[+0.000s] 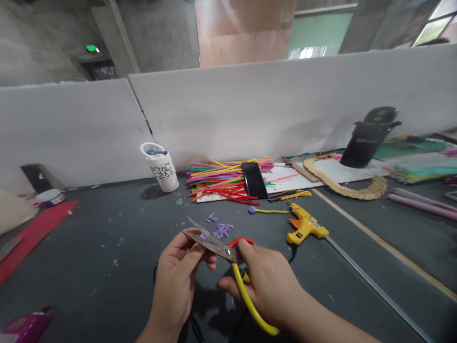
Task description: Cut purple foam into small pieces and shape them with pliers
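My right hand [267, 281] is closed around the red and yellow handles of the scissors [228, 252], whose blades stand parted, pointing forward and to the left over the bench [117, 286]. My left hand [180, 274] is at the blades, fingers curled and thumb bent in close to them; the lower blade crosses in front of its fingertips, and I cannot tell whether I have anything pinched there. Just beyond the scissors' blades lie small purple snippets [223, 230], loose in a scattered heap, with a bit of purple showing between the blades as well. Farther beyond the scissors and a little to their right, a purple ball [252, 209] sits at the end of a yellow stem [271, 211] lying flat. To the right of the scissors is a yellow glue gun [305, 226], on its side, with a long clear stick [374, 288] running out of its back. Well beyond the scissors I have a bundle of coloured fuzzy stems [217, 174], a black phone [254, 180] resting on its right end. Left of that bundle, beyond the scissors too, stands a white cup [164, 174] with dark lettering.
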### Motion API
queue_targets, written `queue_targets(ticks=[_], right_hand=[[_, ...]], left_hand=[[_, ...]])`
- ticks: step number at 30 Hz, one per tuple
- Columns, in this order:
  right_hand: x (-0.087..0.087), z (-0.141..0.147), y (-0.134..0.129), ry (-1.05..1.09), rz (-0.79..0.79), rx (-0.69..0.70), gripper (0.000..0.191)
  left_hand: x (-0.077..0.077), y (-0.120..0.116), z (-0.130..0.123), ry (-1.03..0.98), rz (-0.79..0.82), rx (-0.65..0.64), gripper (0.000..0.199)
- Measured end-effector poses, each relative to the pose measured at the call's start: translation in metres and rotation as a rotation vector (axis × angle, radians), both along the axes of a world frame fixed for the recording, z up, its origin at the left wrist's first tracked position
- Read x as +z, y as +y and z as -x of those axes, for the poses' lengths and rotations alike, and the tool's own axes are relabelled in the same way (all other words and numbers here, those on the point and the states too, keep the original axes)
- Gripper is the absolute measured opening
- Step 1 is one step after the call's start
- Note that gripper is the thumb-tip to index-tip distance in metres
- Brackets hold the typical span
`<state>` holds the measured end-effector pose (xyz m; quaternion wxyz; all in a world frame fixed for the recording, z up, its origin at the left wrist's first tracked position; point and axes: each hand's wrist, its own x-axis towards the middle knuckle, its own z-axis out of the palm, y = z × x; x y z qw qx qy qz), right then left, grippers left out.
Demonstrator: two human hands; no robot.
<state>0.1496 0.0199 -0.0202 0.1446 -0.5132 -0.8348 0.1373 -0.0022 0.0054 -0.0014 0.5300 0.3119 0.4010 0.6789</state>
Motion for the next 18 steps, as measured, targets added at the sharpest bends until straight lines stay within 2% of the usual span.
queue_targets(ticks=[6,18], right_hand=[[0.0019,-0.0002,-0.0016,0.009,0.007,0.0,0.047],[0.0032,-0.0001,-0.0034,-0.003,0.003,0.016,0.048]], left_hand=[[-0.0024,0.0009,0.0034,0.072,-0.038,-0.046,0.008],[-0.0048,0.0008,0.0057,0.143,-0.017,-0.088,0.003]])
